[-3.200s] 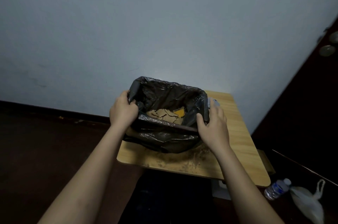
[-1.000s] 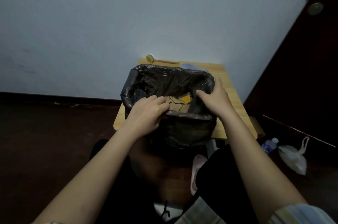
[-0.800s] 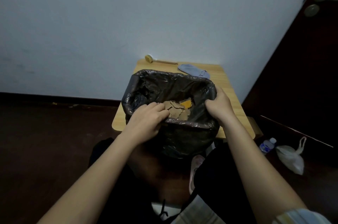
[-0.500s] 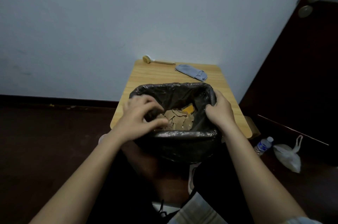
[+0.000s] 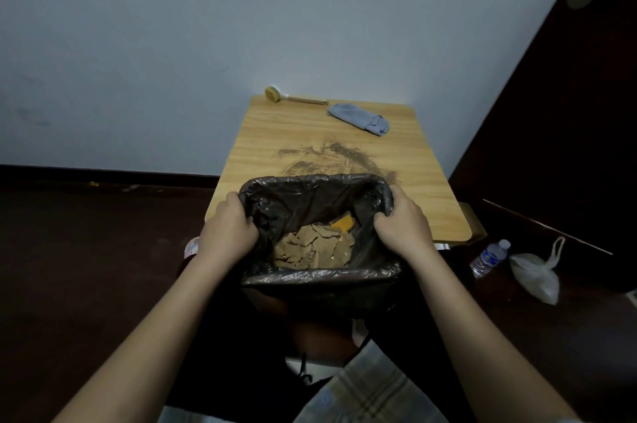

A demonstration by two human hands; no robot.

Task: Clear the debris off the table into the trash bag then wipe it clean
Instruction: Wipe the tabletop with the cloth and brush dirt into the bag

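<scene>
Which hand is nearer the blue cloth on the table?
Right. The right hand grips the trash bag's right rim, below the blue cloth at the table's far right; the left hand grips the left rim, farther across.

trash bag (image 5: 319, 281) blocking table (image 5: 434, 201) near edge; brush (image 5: 293, 97), cloth (image 5: 358, 118) crowding far edge; bare middle between

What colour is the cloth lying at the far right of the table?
Pale blue-grey cloth, seen best in the head view.
</scene>
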